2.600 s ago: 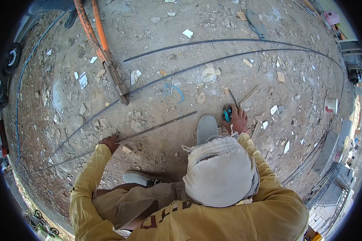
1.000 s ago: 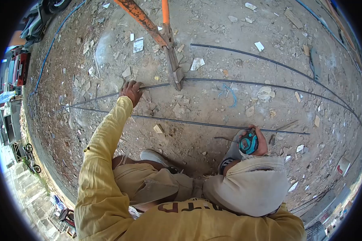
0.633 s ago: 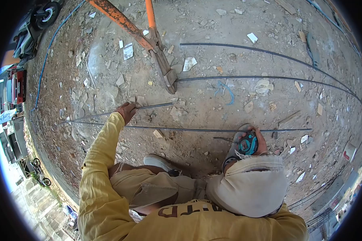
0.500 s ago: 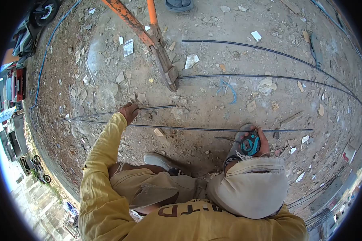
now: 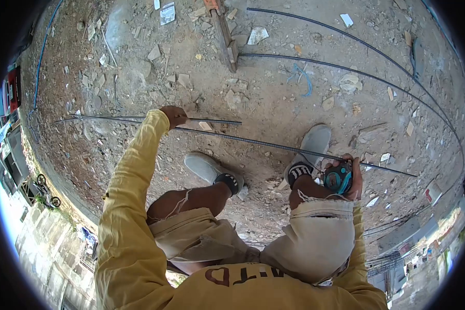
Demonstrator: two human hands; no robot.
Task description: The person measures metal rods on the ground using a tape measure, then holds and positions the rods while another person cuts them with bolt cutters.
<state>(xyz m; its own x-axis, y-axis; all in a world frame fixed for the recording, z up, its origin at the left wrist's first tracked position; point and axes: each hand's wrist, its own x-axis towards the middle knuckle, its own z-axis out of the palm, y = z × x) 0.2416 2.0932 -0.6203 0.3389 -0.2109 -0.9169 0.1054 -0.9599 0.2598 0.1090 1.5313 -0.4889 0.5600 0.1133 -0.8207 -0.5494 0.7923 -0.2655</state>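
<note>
My left hand (image 5: 174,116) is closed around a short dark steel rod (image 5: 217,121), whose right end sticks out past the fingers. A longer ribbed steel rod (image 5: 274,145) runs beneath that hand and slants across above my right shoe; whether the left fingers also grip it I cannot tell. In my right hand (image 5: 355,180) is a black and teal tape measure (image 5: 338,179). The long rod passes at the fingertips of this hand and continues beyond it to the right. At the left the two rods lie close together.
Bolt cutters (image 5: 225,41) with an orange handle part and worn jaws lie ahead, touching the end of a curved rod (image 5: 315,61). Another rod (image 5: 315,21) curves beyond it. Rubble and tile scraps cover the dirt. A blue hose (image 5: 42,57) runs along the left.
The view has shifted, putting the bolt cutters higher in it. Both hands have come closer to my body over the ground, and the long rod now slants down to the right.
</note>
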